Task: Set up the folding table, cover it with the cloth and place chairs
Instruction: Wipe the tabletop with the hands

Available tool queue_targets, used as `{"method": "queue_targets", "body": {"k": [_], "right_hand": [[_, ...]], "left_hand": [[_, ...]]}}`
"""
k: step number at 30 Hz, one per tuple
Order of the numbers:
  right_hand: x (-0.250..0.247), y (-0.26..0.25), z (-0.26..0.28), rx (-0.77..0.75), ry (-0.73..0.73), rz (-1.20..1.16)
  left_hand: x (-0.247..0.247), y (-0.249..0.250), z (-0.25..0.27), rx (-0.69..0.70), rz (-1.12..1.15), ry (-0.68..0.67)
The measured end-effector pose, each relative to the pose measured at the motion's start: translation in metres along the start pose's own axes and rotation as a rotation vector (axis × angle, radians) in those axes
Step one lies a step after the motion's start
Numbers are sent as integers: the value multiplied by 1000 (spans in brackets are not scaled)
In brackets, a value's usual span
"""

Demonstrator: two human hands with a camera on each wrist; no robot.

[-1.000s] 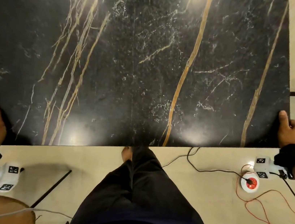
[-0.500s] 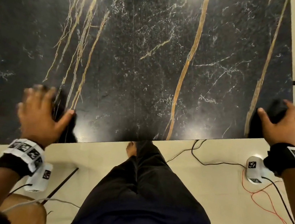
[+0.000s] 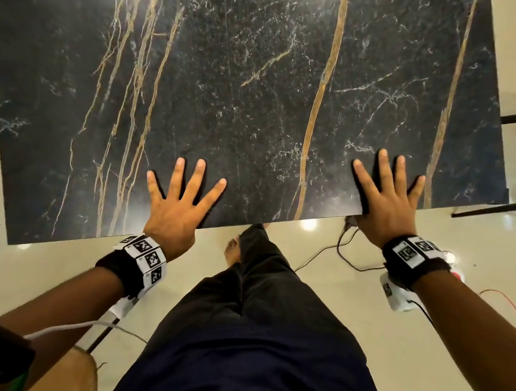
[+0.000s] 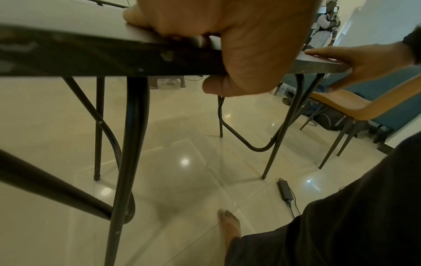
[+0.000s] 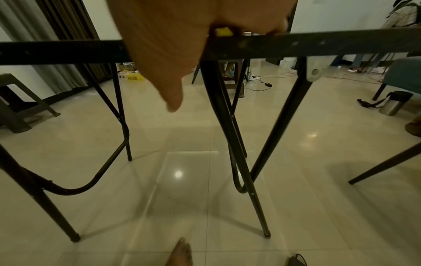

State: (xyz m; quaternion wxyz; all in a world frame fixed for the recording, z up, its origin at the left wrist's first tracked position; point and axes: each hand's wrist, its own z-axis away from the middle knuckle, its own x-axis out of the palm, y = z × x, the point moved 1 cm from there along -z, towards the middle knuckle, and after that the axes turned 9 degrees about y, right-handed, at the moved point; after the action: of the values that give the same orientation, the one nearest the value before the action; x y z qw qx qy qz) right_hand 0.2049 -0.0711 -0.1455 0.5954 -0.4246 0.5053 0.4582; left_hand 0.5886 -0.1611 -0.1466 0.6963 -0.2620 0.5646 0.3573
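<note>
The folding table (image 3: 250,78) stands on its unfolded black legs (image 4: 129,144) (image 5: 227,126); its top is black marble-look with gold veins. My left hand (image 3: 180,197) lies flat on the top at the near edge, fingers spread straight, with the thumb (image 4: 218,86) hanging below the rim. My right hand (image 3: 386,193) presses flat further right on the same edge, and its thumb (image 5: 175,100) points down under the rim. Neither hand holds anything. A tan chair (image 4: 346,106) stands just right of the table. No cloth is in view.
Dark chair legs (image 3: 514,204) stand off the table's right side, and another tan seat (image 3: 76,368) is at my lower left. A charger (image 4: 284,190) and cables (image 3: 341,256) lie on the tiled floor by my bare foot. A steel flask (image 5: 394,104) stands far right.
A second ago both hands gripped the table's near corners. They let go, moved inward along the near edge, and now lie flat on the top with fingers spread.
</note>
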Motion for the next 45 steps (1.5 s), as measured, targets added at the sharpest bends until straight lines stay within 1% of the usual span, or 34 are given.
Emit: {"method": "queue_targets", "body": {"k": [4, 9, 14, 16, 20, 24, 26, 28, 30, 32, 34, 36, 39, 41, 44, 45], "right_hand": [[2, -12, -1, -29, 1, 30], [5, -18, 2, -27, -23, 38], [6, -15, 3, -10, -11, 35], [4, -17, 1, -5, 2, 16], [3, -15, 0, 14, 18, -18], [1, -13, 1, 30, -12, -48], [-1, -12, 1, 19, -67, -76], [-6, -9, 2, 2, -101, -89], [-15, -3, 6, -2, -134, -143], [-24, 9, 14, 16, -139, -266], [-30, 28, 31, 37, -106, -411], [-30, 49, 56, 55, -63, -493], [-22, 108, 112, 174, -63, -606], [-12, 146, 153, 265, -125, -633], [9, 225, 236, 459, -217, -656], [17, 238, 255, 511, -251, -658]], "left_hand": [[1, -5, 1, 10, -33, -47], [4, -10, 4, 17, -24, -21], [6, -9, 2, 44, -41, 12], [4, -9, 3, 34, -42, 16], [-5, -5, 1, -1, 0, 7], [-18, 9, -12, -30, 73, -60], [-25, 19, -20, -15, 127, -62], [-34, 34, -30, 33, 192, -43], [-43, 53, -41, 95, 266, -10], [-54, 81, -53, 144, 382, 9], [-63, 117, -61, 130, 556, -75], [-65, 157, -64, 128, 599, -188], [-50, 234, -72, 196, 497, -338], [-38, 283, -76, 261, 406, -427], [-18, 382, -79, 427, 195, -585], [-13, 399, -80, 455, 132, -623]]}}
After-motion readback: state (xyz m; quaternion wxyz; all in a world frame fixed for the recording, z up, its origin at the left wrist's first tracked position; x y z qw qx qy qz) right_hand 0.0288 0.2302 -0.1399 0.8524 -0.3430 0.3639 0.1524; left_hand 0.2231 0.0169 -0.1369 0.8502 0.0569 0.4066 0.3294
